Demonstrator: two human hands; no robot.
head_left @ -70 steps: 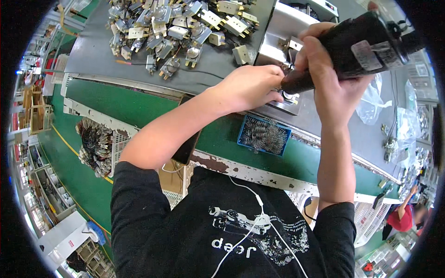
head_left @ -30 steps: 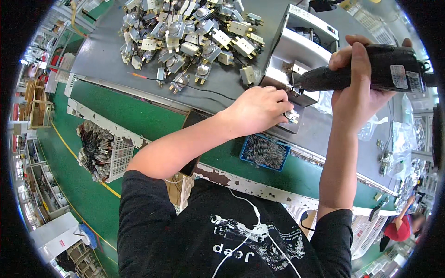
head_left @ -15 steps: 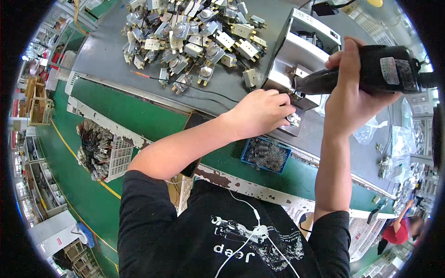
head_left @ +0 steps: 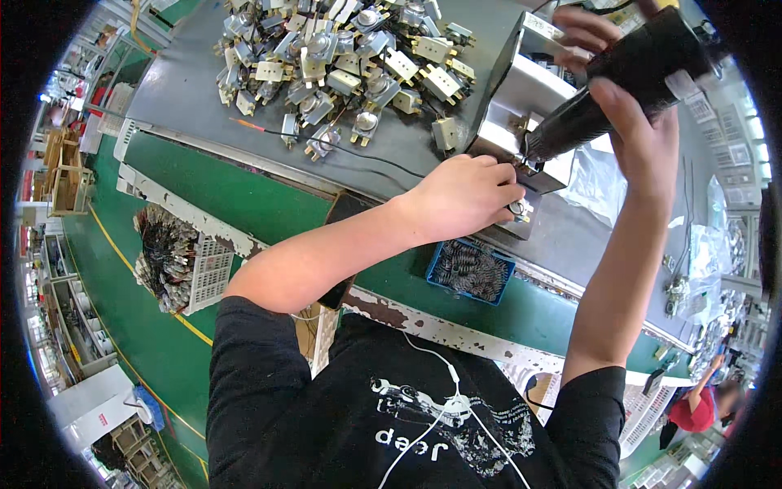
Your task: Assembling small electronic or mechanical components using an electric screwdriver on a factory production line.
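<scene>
My left hand (head_left: 468, 196) is closed at the near edge of a metal fixture (head_left: 503, 134), its fingertips on a small thermostat-like part (head_left: 519, 210) with a round metal face. The fingers hide most of that part. My right hand (head_left: 631, 118) is round a black electric screwdriver (head_left: 623, 85), the thumb against its near side and the blurred fingers loosely spread at its far side. The tool slants down to the left, its tip at the fixture just beyond my left fingers. Left of the fixture lies a heap of similar parts (head_left: 322, 61), with a single white part (head_left: 445, 133) beside it.
A blue tray (head_left: 470, 273) of small springs sits at the bench's near edge. A black wire with a red end (head_left: 248, 125) crosses the grey bench (head_left: 183, 81). Clear plastic bags (head_left: 599, 183) lie to the right. A white crate (head_left: 210, 275) of wired parts stands lower left; another person (head_left: 696, 407) is far right.
My right hand has moved right and its fingers have loosened on the screwdriver. The tool's rear end has swung up and away. My left hand has barely shifted.
</scene>
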